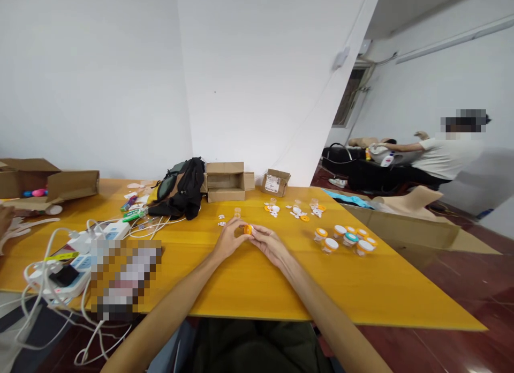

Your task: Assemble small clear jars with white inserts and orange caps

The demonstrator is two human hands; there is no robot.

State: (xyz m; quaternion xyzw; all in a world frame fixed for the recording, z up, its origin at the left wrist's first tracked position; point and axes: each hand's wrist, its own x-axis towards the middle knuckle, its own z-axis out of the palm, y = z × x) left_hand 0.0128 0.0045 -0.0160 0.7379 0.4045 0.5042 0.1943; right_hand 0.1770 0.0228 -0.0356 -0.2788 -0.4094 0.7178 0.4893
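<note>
An orange lid (248, 230) is held between my two hands over the middle of the table; a white part shows at its side, and fingers hide whatever else is there. My left hand (230, 237) closes on it from the left. From the right, the fingers of my right hand (269, 243) pinch it too. Just beyond my hands stands a small clear jar (237, 212), with little white spotted pieces (221, 221) to its left. Further back right lie a clear jar (297, 203), an orange ring-shaped lid (304, 218) and several white pieces (273, 210).
Several lidded jars (350, 238) stand together on the right. A power strip (84, 263) with cables and a blurred-out device (127, 279) lie left. Behind are a backpack (182, 188) and an open cardboard box (226, 195). Another person (450, 156) sits beyond the table.
</note>
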